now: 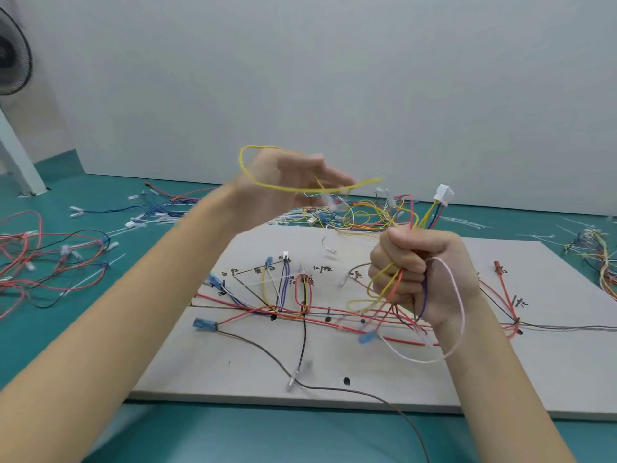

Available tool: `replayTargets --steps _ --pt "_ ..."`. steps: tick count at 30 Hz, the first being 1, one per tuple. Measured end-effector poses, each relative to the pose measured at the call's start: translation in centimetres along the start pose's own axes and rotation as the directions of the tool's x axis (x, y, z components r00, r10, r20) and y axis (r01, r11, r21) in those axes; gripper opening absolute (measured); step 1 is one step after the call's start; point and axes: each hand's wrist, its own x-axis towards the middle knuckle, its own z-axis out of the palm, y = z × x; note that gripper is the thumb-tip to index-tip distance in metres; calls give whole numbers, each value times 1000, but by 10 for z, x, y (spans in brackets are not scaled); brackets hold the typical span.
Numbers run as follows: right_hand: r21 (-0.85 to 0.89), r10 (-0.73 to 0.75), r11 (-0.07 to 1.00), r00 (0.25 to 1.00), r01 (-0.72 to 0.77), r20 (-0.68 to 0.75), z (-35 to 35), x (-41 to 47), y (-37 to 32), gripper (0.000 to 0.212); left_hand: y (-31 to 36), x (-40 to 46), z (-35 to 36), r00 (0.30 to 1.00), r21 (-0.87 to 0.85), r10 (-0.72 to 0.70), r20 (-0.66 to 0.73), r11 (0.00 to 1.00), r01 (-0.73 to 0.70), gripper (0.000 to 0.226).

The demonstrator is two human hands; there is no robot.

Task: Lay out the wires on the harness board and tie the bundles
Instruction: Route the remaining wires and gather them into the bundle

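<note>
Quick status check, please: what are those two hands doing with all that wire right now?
Right hand fisted round a mixed wire bundle. Left hand lifting a yellow wire, blurred. Harness board partly wired below. Nothing blocking.

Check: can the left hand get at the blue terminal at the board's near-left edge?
Probably not yet: the path looks open, but the left hand is raised holding a yellow wire, well above the blue terminal.

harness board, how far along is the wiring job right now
Partly done. Several red, blue, yellow and black wires already lie routed on the harness board. In hand: the right hand grips a mixed bunch of loose wires ending in a white connector, while the left hand, blurred, pulls out one yellow wire. Left: placing that bunch, more loose wires on the floor, and tying; no ties are clearly visible.
</note>
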Motion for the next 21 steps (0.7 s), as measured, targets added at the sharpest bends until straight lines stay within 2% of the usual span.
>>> replayTargets --steps 2,5,7,9,11,12,14,16,18,21 --pt "-13 80 997 985 -79 152 1 -1 1 45 9 -14 -9 951 41 -29 309 999 17 31" --pt "-123 185 980 946 -157 268 3 -4 0 44 14 -31 -26 768 196 -55 638 976 -93 40" --pt "-188 255 961 919 -205 301 4 -4 0 42 16 -34 -34 650 275 -166 741 959 -69 62" --pt "-185 318 945 885 -268 341 6 -4 0 39 17 -34 -38 597 338 -242 765 940 -52 77" --pt "-161 363 932 855 -326 370 8 -2 1 37 17 -34 -37 620 348 -262 740 937 -20 74" --pt "-155 388 922 844 -356 370 9 -2 2 37 16 -33 -34 664 338 -255 703 941 2 64" --pt "-151 441 897 823 -416 359 12 -1 4 37 14 -34 -21 825 317 -209 525 948 38 42" --pt "-144 484 874 812 -463 327 15 2 7 38 14 -32 -4 944 292 -146 296 955 57 39" --pt "-149 510 860 818 -488 266 17 5 10 38 13 -31 11 980 294 -99 175 955 44 36" --pt "-197 535 840 830 -505 154 21 6 14 39 13 -34 28 990 389 -53 128 921 -1 24"
